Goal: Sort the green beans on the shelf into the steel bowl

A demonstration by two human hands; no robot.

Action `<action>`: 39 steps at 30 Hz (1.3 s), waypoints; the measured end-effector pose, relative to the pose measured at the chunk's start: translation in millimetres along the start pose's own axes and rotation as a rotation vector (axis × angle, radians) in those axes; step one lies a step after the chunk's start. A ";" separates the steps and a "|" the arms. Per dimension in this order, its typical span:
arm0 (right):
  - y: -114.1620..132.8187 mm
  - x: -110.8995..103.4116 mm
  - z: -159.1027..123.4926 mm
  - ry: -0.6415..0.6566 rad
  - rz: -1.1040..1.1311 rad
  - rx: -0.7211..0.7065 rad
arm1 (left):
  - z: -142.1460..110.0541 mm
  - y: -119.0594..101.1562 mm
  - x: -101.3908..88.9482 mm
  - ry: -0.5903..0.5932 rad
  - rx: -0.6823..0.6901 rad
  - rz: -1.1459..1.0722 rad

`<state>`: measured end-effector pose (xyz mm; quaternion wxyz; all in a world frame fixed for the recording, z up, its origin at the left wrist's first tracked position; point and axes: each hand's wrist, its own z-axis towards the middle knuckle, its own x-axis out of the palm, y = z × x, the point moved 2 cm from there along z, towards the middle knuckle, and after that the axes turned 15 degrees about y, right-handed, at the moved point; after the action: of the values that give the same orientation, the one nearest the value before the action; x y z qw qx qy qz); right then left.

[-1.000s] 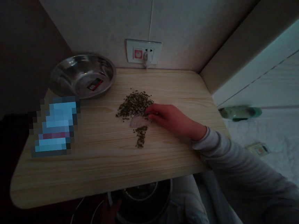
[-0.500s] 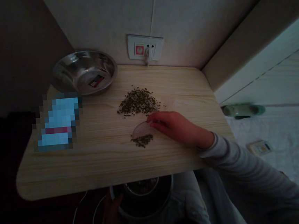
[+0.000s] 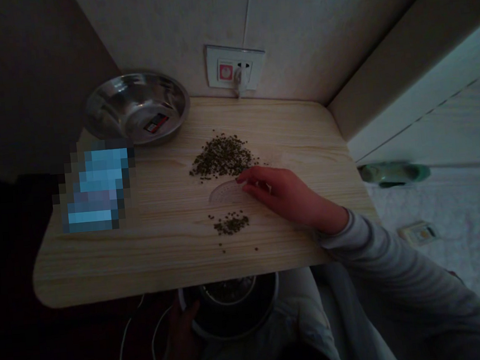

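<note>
My right hand [image 3: 281,193] pinches a clear plastic protractor [image 3: 224,191] by its right end, low over the table. Behind the protractor's curved edge spreads a large pile of small dark greenish grains [image 3: 223,156]. A smaller heap of the same grains [image 3: 231,224] lies on the near side, with a few strays closer to the front edge. Below that edge, my left hand [image 3: 186,330] grips the left rim of a dark round bowl [image 3: 236,323] at my lap. The table hides the bowl's far part, and its contents are too dim to make out.
A stainless steel basin [image 3: 137,108] with a label inside stands at the table's [image 3: 166,253] back left. In front of it is a lit, blurred-out phone [image 3: 98,187]. A wall socket [image 3: 236,68] holds a plug. A green bottle [image 3: 394,173] lies to the right; white cables hang below.
The protractor came toward me from the big pile, pushing grains into the near heap, then moved back away from it. My left hand stays on the bowl. The view has shifted slightly.
</note>
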<state>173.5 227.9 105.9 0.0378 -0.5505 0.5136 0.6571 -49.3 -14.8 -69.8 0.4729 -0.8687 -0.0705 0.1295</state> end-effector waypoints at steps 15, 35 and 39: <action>20.4 14.5 7.2 0.150 -0.153 -0.216 | -0.1 -33.2 17.0 0.014 -0.079 -0.119; 13.8 49.8 -117.1 -0.116 0.140 0.366 | -2.7 -42.8 14.0 -0.009 0.067 -0.031; 35.2 68.3 -95.2 -0.050 0.162 0.253 | -8.5 -46.2 8.3 -0.029 0.104 0.023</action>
<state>190.3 108.0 88.9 0.0664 -0.4815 0.6340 0.6015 -38.9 5.5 -27.9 0.5148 -0.8417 -0.0605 0.1511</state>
